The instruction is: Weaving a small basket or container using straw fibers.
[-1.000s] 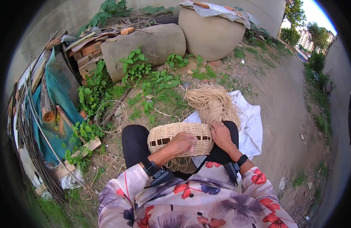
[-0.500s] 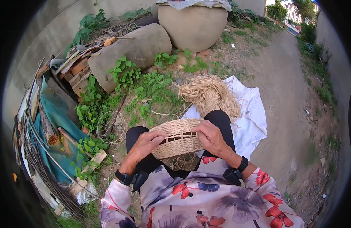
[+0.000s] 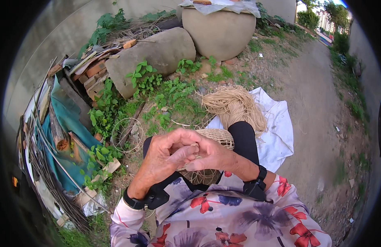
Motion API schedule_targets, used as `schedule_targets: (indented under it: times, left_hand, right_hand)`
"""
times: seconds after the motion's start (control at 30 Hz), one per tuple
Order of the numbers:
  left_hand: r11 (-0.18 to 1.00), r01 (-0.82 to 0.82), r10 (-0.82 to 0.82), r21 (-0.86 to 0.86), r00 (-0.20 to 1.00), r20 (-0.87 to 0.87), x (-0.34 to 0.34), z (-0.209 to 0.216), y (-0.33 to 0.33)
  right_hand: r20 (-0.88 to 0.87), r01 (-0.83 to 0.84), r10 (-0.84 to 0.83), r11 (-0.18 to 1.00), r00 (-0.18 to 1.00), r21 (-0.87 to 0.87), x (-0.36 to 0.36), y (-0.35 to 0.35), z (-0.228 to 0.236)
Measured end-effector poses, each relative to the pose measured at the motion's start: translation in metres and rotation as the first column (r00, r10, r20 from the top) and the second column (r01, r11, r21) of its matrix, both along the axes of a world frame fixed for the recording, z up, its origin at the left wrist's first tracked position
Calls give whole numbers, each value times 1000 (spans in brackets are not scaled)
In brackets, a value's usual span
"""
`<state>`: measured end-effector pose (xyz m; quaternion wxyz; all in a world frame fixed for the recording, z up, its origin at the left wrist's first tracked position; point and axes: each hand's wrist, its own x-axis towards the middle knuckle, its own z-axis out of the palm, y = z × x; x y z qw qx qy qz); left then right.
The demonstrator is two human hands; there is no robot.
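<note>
Both my hands are raised and brought together above my lap. The curled fingers of my left hand [image 3: 167, 154] meet those of my right hand [image 3: 215, 154], and a small pale bit shows at the fingertips. What they pinch is too small and too hidden to name. Beneath and behind them a woven straw-coloured basket [image 3: 221, 136] rests between my knees, mostly covered by my hands. A big hank of tan cord [image 3: 235, 108] lies beyond my right knee on a white cloth [image 3: 277, 136].
Loose cord hangs between my legs. A coil of thin cord [image 3: 127, 136] lies left among green plants [image 3: 174, 96]. Farther off are a concrete pipe [image 3: 153, 57] and a large clay pot [image 3: 219, 31]. Sticks and a teal tarp [image 3: 69, 111] are piled left; a dirt path [image 3: 314, 107] runs right.
My hands have let go of the basket's two sides and come up and together, fingertips meeting. The basket has stayed between my knees. The view has shifted slightly.
</note>
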<state>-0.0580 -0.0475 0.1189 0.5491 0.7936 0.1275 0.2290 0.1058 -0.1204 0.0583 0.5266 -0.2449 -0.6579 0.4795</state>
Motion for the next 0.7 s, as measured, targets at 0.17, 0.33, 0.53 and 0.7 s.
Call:
schedule_targets:
  times: [0.17,0.33,0.53,0.7]
  left_hand:
    - [957,-42,103,-287,975,198,22,-34,3]
    - [787,-323,417,525,907,-67,31,-76,13]
    - [734,-226,372,640,923,-101,36,-133,14]
    - [735,-232,349,637,935,-61,35,-135,19]
  right_hand:
    - [-138,333,-382,899,914,-284,27,-33,-15]
    - [240,716,-686,695,687,-63,47,-45,-38]
    - [410,689,-777,620,477,375,54,-34,-62]
    - [643,577,-738,621,203,531,47,-20,-64]
